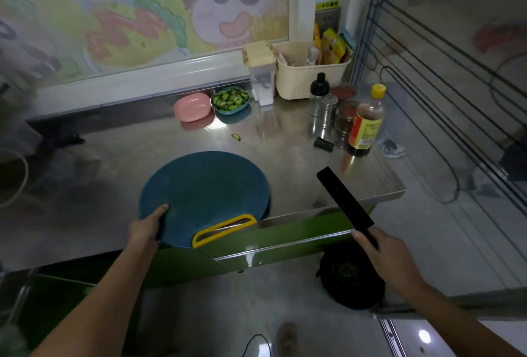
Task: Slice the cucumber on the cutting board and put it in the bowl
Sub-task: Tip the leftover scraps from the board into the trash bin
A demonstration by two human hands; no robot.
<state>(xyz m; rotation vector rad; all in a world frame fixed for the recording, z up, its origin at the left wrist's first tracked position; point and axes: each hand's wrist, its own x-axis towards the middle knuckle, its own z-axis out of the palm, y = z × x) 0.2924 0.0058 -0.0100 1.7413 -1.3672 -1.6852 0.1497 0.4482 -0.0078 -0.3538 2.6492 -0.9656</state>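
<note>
Counter (285,157) of steel under cartoon mural (142,14); left grip (145,231) clasps cutting board (205,194), right grip (390,254) clasps black knife (345,202).

left hand (147,228) gripping cutting board (204,194), right hand (390,259) holding knife (345,204)

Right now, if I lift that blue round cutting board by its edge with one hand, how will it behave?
Probably stiff: the cutting board looks flat though it overhangs the steel counter. Likely light, since the left hand grips only its rim. It may slide easily on that shiny metal.
</note>
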